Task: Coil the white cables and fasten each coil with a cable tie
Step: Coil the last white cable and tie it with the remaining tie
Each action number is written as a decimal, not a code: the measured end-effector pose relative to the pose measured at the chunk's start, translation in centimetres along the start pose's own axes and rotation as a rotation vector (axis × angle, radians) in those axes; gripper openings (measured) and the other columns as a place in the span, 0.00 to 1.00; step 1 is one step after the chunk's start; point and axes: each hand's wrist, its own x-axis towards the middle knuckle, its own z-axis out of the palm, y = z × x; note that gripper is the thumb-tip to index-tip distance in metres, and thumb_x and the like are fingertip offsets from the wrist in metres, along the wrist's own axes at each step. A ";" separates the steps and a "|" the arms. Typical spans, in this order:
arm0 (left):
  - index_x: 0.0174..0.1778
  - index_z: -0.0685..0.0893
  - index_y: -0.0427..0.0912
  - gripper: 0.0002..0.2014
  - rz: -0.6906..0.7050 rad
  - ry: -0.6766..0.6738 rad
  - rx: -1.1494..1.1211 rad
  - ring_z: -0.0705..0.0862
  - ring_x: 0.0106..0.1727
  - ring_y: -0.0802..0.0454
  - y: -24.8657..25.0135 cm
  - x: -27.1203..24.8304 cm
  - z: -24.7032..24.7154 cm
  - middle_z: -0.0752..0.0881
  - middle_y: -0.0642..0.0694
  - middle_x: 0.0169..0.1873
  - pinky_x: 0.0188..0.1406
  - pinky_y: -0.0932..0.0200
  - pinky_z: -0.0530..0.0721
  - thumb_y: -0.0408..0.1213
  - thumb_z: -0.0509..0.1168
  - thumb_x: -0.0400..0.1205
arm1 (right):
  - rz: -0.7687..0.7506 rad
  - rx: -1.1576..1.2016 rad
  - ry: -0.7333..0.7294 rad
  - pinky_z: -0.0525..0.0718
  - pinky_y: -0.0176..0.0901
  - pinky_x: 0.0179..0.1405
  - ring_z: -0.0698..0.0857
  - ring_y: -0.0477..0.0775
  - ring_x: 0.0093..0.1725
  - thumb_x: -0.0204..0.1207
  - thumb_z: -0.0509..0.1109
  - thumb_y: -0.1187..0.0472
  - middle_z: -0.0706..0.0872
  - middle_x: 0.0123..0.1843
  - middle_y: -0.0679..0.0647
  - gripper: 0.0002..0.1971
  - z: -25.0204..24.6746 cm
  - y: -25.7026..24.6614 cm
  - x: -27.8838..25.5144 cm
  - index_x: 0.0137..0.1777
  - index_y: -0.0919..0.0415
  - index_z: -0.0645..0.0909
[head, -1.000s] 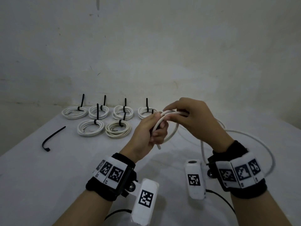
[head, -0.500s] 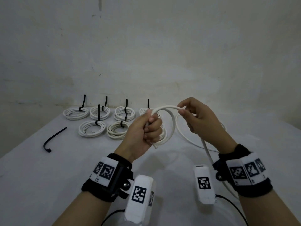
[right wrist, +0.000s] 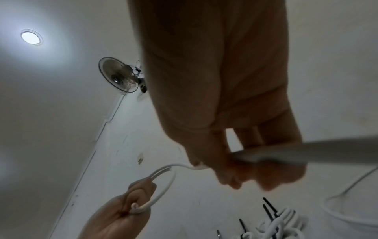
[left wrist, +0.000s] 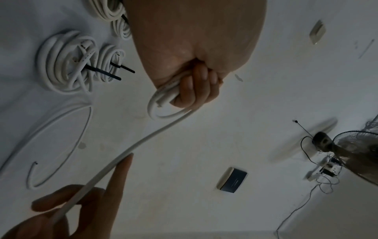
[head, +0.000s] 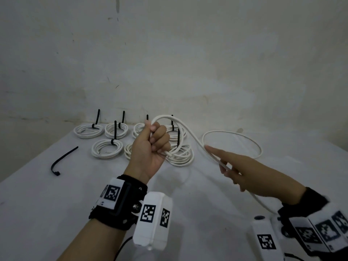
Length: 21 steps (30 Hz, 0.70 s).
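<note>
My left hand (head: 152, 146) is raised in a fist and grips a small loop of the white cable (head: 195, 140) together with the cable's end. From the fist the cable arcs up, then runs down to the right through my right hand (head: 233, 166). There thumb and fingers hold it, the index finger pointing straight along it. In the left wrist view the fist (left wrist: 196, 84) clasps the doubled cable (left wrist: 143, 142). Seen from the right wrist, the cable (right wrist: 327, 148) crosses under my curled fingers (right wrist: 276, 177). The rest of the cable lies in a wide loop (head: 250, 140) on the table.
Several finished coils (head: 106, 147) with upright black ties lie in two rows at the back of the white table (head: 47, 213), one coil (head: 180, 157) just behind my left hand. A loose black cable tie (head: 62, 161) lies at the left. The wall stands close behind.
My right hand has slid down and to the right along the cable, away from the left hand. The left hand has kept its grip on the loop and risen a little.
</note>
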 end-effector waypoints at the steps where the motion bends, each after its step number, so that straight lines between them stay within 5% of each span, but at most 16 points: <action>1: 0.25 0.70 0.45 0.24 0.006 0.008 0.007 0.53 0.15 0.60 -0.1 0.1 0.0 0.64 0.53 0.15 0.11 0.69 0.59 0.47 0.46 0.87 | 0.003 -0.106 0.042 0.78 0.29 0.37 0.76 0.40 0.34 0.83 0.57 0.69 0.77 0.46 0.45 0.28 0.1 -0.2 0.0 0.76 0.38 0.62; 4: 0.29 0.67 0.46 0.22 0.030 0.017 0.068 0.61 0.13 0.62 -0.3 0.1 0.1 0.64 0.54 0.15 0.12 0.70 0.61 0.48 0.43 0.88 | -0.003 -0.514 0.227 0.72 0.37 0.30 0.80 0.47 0.41 0.76 0.53 0.74 0.79 0.50 0.46 0.23 0.5 -1.4 0.1 0.62 0.45 0.69; 6: 0.31 0.65 0.45 0.21 0.033 0.014 0.137 0.61 0.13 0.62 -0.5 0.0 0.3 0.64 0.54 0.16 0.13 0.70 0.62 0.48 0.43 0.88 | -0.156 -0.697 0.322 0.64 0.41 0.19 0.80 0.54 0.34 0.65 0.54 0.74 0.79 0.44 0.51 0.24 0.6 -2.2 0.2 0.55 0.53 0.79; 9: 0.32 0.65 0.44 0.20 0.003 -0.004 0.241 0.61 0.14 0.62 -1.3 -0.2 0.5 0.64 0.54 0.16 0.14 0.69 0.64 0.47 0.42 0.88 | -0.431 -0.814 0.383 0.64 0.42 0.22 0.76 0.55 0.28 0.55 0.62 0.78 0.77 0.38 0.54 0.21 1.2 -3.1 0.5 0.43 0.58 0.85; 14: 0.32 0.65 0.43 0.20 -0.081 -0.044 0.385 0.62 0.16 0.61 -2.6 -0.5 1.0 0.64 0.53 0.18 0.17 0.69 0.63 0.48 0.43 0.88 | -0.629 -0.626 0.352 0.69 0.35 0.24 0.78 0.46 0.32 0.55 0.81 0.73 0.84 0.36 0.48 0.15 0.3 -6.6 0.8 0.38 0.56 0.86; 17: 0.36 0.72 0.39 0.20 -0.089 -0.085 0.495 0.72 0.24 0.56 -3.3 -1.0 1.1 0.72 0.47 0.24 0.25 0.66 0.69 0.48 0.45 0.88 | -0.610 -0.438 0.372 0.73 0.37 0.21 0.76 0.45 0.29 0.61 0.81 0.66 0.82 0.33 0.45 0.17 -0.3 -7.7 1.0 0.43 0.54 0.77; 19: 0.51 0.79 0.32 0.22 -0.118 -0.101 0.611 0.82 0.38 0.49 -3.7 -1.3 1.0 0.81 0.39 0.37 0.35 0.61 0.80 0.46 0.46 0.89 | -0.577 -0.390 0.398 0.77 0.45 0.20 0.77 0.49 0.27 0.63 0.77 0.60 0.81 0.32 0.45 0.16 -0.8 -7.9 1.5 0.44 0.52 0.72; 21: 0.52 0.80 0.31 0.20 -0.139 -0.115 0.678 0.82 0.34 0.53 -3.9 -1.5 1.2 0.83 0.42 0.34 0.30 0.63 0.81 0.41 0.46 0.90 | -0.530 -0.341 0.421 0.77 0.49 0.21 0.74 0.47 0.26 0.63 0.74 0.53 0.79 0.30 0.44 0.12 -1.4 -7.7 1.9 0.38 0.55 0.73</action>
